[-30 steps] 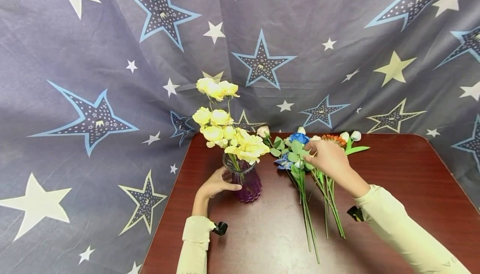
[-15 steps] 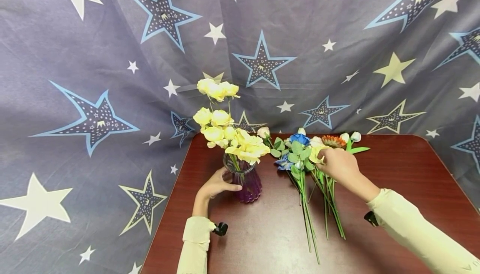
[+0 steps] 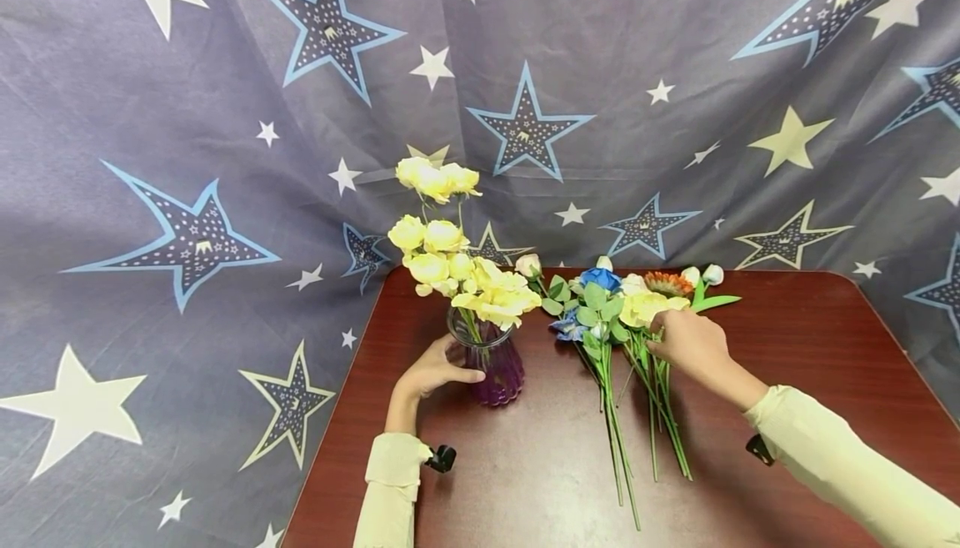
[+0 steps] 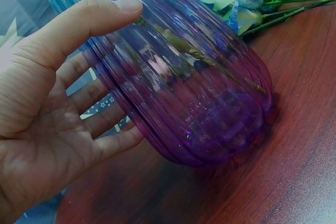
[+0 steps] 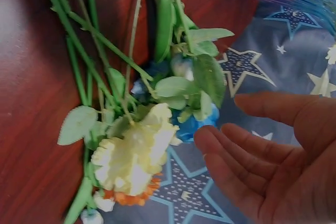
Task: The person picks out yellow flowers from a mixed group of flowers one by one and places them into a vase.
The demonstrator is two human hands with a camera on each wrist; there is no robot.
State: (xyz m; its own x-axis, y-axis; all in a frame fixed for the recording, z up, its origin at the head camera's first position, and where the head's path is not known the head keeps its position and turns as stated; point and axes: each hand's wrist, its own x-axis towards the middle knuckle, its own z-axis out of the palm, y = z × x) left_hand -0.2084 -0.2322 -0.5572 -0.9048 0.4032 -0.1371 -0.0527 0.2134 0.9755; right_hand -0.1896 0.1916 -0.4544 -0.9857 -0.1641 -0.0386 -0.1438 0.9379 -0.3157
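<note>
My left hand (image 3: pixel 435 371) holds a ribbed glass vase (image 4: pixel 194 87), purple at its base, with the thumb across the front and the fingers round the side. Yellow flowers (image 3: pixel 442 235) stand in it, their stem ends showing through the glass in the left wrist view. My right hand (image 3: pixel 692 346) hovers at the loose flowers, thumb and fingers apart with nothing between them. Closest to it is a loose yellow flower (image 5: pixel 134 153). An orange flower (image 3: pixel 667 284) lies just behind that one, and a blue rose (image 3: pixel 600 279) to its left.
Several green stems (image 3: pixel 615 439) point toward me on the brown table (image 3: pixel 810 381). White tulips (image 3: pixel 712 274) lie at the right end of the pile, a pink bud (image 3: pixel 527 265) at the left. Behind the table hangs a grey star-patterned cloth (image 3: pixel 570 22).
My right hand has moved right and a little toward me, away from the blue rose, and the loose yellow flower has come into view. The left hand stays on the vase.
</note>
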